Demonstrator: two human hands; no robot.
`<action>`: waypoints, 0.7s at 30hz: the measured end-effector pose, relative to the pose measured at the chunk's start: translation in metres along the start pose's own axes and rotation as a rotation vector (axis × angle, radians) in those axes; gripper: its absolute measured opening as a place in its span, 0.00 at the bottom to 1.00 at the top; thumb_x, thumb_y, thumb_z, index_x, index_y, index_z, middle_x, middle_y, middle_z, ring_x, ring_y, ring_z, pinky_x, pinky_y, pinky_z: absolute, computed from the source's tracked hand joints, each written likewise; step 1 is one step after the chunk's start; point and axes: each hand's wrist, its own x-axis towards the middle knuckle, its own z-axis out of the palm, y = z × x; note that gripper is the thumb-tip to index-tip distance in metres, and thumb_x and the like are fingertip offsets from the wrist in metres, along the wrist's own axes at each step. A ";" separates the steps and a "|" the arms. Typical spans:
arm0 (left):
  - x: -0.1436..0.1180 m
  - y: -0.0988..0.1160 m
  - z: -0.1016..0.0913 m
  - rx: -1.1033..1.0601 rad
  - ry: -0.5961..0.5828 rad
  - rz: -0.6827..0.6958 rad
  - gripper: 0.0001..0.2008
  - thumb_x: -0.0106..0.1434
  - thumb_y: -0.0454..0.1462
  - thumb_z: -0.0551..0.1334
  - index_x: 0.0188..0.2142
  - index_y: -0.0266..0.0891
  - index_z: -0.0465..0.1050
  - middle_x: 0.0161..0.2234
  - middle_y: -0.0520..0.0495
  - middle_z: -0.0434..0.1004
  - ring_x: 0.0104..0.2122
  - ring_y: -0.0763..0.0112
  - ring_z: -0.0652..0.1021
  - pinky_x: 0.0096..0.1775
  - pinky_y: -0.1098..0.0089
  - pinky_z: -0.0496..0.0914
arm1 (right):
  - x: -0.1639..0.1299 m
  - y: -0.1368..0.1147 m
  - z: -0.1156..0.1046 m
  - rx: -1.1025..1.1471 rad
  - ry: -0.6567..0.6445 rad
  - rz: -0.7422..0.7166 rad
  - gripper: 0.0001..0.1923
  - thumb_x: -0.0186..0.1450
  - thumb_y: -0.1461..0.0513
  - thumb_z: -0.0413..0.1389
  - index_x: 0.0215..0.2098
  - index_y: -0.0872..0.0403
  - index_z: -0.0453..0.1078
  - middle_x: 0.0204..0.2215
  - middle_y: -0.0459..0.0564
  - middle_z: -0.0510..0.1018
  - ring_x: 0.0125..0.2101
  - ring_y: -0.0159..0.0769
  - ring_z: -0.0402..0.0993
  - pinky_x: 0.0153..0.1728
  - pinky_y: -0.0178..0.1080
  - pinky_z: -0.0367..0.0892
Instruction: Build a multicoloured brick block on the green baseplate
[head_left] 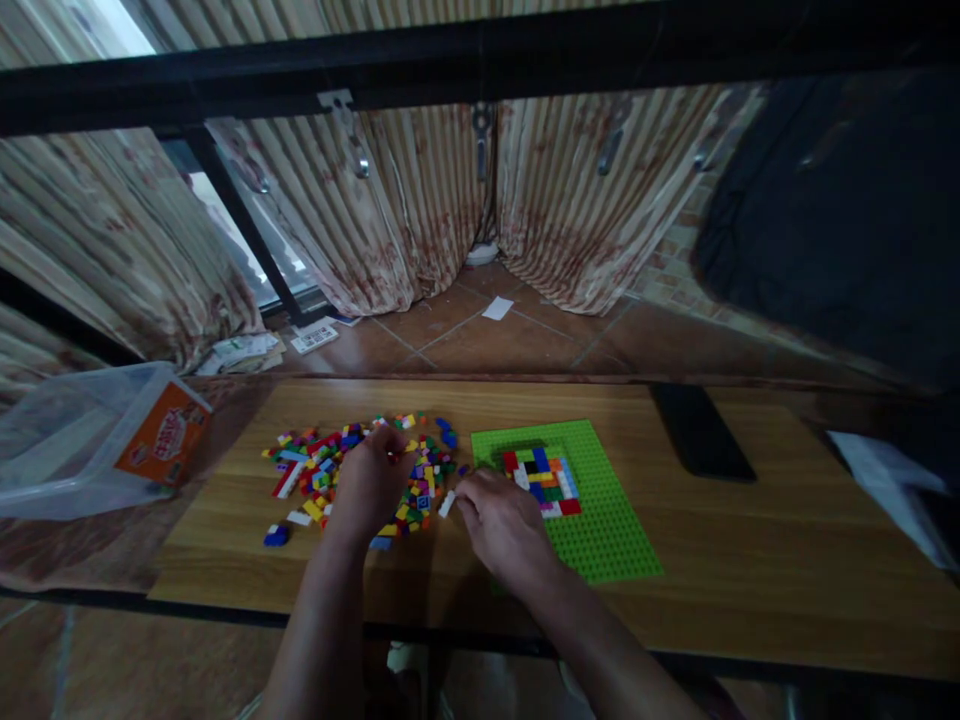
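Over a loose pile of small coloured toy building bricks (pixel 319 485), my left hand (pixel 373 478) is closed in a pinch. A bit of red shows at its fingertips, but I cannot make out whether it is held. My right hand (pixel 501 515) is beside the left edge of a green baseplate (pixel 604 515), fingers curled and closed at the end of a long white brick (pixel 448 503). On the baseplate sits a flat block of joined bricks (pixel 551 480) in red, white, blue, orange and green. My right hand partly hides its near left side.
A black phone-like slab (pixel 701 430) lies right of the baseplate on the wooden table (pixel 720 570). Left of the table stands a clear plastic bin (pixel 75 440) with an orange label. A dark horizontal bar (pixel 420 65) crosses the view beyond, before striped curtains (pixel 420 200).
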 end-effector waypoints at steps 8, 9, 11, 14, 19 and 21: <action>-0.009 0.018 0.023 -0.472 -0.122 0.085 0.13 0.57 0.38 0.61 0.42 0.37 0.75 0.36 0.46 0.81 0.34 0.66 0.79 0.37 0.70 0.72 | -0.005 0.001 -0.013 0.187 0.129 0.073 0.07 0.66 0.67 0.52 0.38 0.51 0.71 0.34 0.48 0.77 0.36 0.36 0.73 0.38 0.36 0.64; -0.010 0.019 0.024 -0.481 -0.127 0.097 0.13 0.58 0.38 0.61 0.42 0.37 0.76 0.37 0.46 0.81 0.36 0.66 0.80 0.38 0.69 0.72 | -0.006 0.002 -0.013 0.194 0.127 0.074 0.07 0.66 0.67 0.52 0.37 0.51 0.71 0.34 0.48 0.77 0.36 0.36 0.74 0.38 0.36 0.64; -0.009 0.017 0.023 -0.473 -0.120 0.115 0.13 0.58 0.37 0.60 0.42 0.37 0.76 0.38 0.45 0.81 0.37 0.66 0.80 0.40 0.69 0.72 | -0.006 0.005 -0.012 0.196 0.123 0.070 0.07 0.66 0.66 0.52 0.36 0.51 0.71 0.34 0.48 0.77 0.36 0.36 0.74 0.38 0.36 0.64; -0.007 0.009 0.015 -0.352 -0.103 0.106 0.14 0.59 0.37 0.58 0.42 0.38 0.78 0.33 0.47 0.81 0.32 0.67 0.79 0.37 0.70 0.71 | -0.008 0.009 -0.011 0.195 0.118 0.066 0.07 0.67 0.66 0.52 0.35 0.51 0.71 0.34 0.48 0.77 0.35 0.36 0.73 0.38 0.36 0.64; -0.003 -0.010 0.003 -0.139 -0.071 0.031 0.14 0.59 0.37 0.59 0.41 0.38 0.80 0.29 0.48 0.81 0.30 0.67 0.78 0.33 0.71 0.69 | -0.011 0.008 -0.006 0.142 0.046 0.027 0.07 0.66 0.66 0.52 0.34 0.51 0.72 0.34 0.49 0.76 0.35 0.38 0.72 0.38 0.38 0.63; -0.003 -0.014 0.001 -0.117 -0.095 0.047 0.15 0.59 0.36 0.58 0.42 0.39 0.80 0.30 0.48 0.82 0.31 0.67 0.79 0.33 0.72 0.69 | -0.011 0.005 -0.002 0.128 0.001 0.007 0.07 0.66 0.66 0.51 0.35 0.51 0.72 0.34 0.49 0.76 0.36 0.38 0.71 0.39 0.38 0.63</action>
